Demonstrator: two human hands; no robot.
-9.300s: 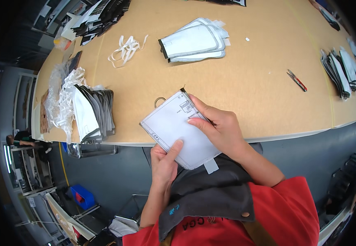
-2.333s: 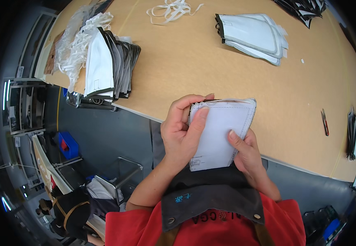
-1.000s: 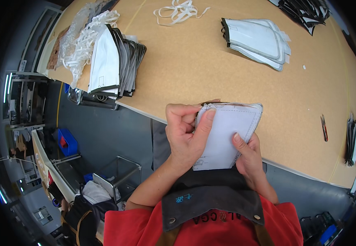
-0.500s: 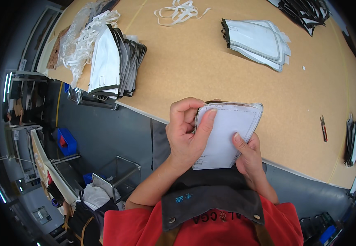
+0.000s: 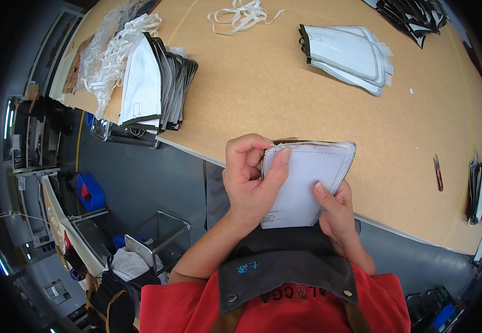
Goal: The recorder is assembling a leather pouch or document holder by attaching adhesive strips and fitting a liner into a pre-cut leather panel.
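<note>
Between both hands, in front of my apron, I hold a flat white fabric panel [image 5: 302, 177] with dark edging and stitched lines along its border. My left hand [image 5: 255, 177] pinches the panel's upper left corner, thumb on the white face and fingers at the edge. My right hand [image 5: 335, 208] grips the right edge lower down, its thumb lying on the face and its other fingers mostly hidden behind. The panel is tilted, with its top edge over the table's front edge.
A stack of similar panels [image 5: 144, 83] stands at the table's left beside tangled white straps [image 5: 113, 61]. More panels [image 5: 346, 53] lie at the far right, near a loose white strap [image 5: 244, 16]. Red-handled thread snips [image 5: 438, 173] rest on the brown table [image 5: 241, 83]. A blue bin [image 5: 90, 191] is on the left.
My left hand has shifted slightly left at the panel's corner, and the top edge tips a little lower. My right hand keeps its grip almost unmoved.
</note>
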